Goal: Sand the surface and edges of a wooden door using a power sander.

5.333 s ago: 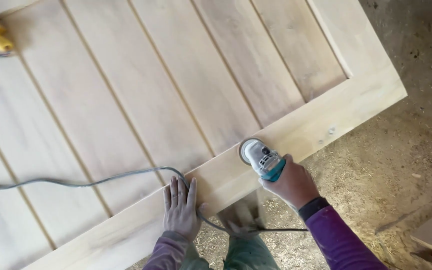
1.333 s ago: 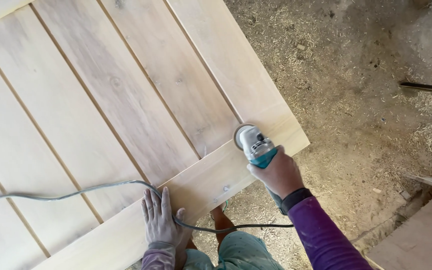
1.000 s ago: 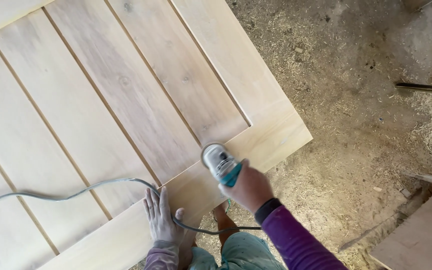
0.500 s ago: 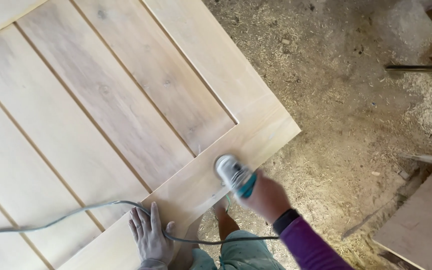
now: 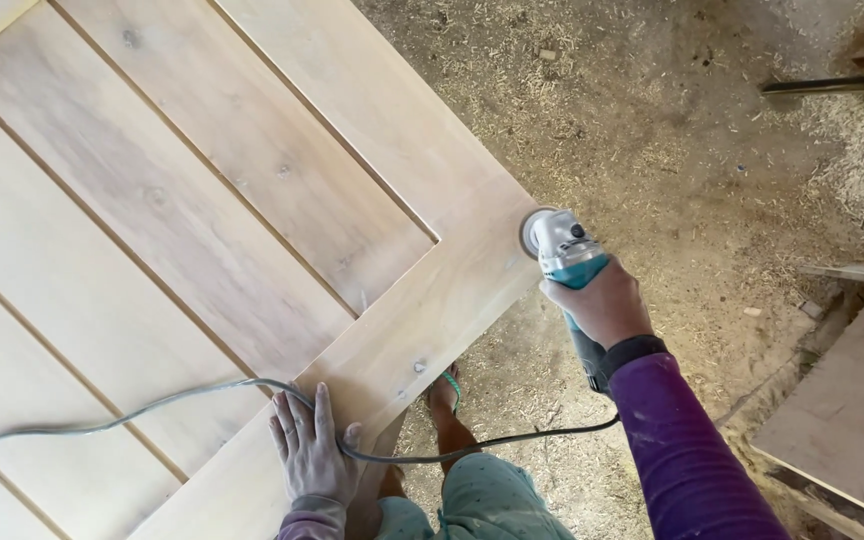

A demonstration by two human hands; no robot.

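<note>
**Sander at the door corner: slip and cord hazards**

I judged that the sander [image 5: 555, 243], its disc at the door [image 5: 252, 230] corner near 1 o'clock, could tip off the edge and gouge it. My right hand [image 5: 607, 305] was wrapped around its teal-and-grey body. The cord [image 5: 152, 405] ran under my left hand [image 5: 309, 447], flat with fingers spread at 6 o'clock, and could snag. The wood was pale, grooved, dusty.

A small grey and teal angle grinder [image 5: 560, 247] sits at the outer corner of a pale wooden door panel [image 5: 202, 230], its round disc on the frame's edge, body angled back into the grip. The panel lies flat, built of long boards with narrow grooves inside a plain frame. The grinder's grey cord [image 5: 132, 412] trails across the boards.
</note>
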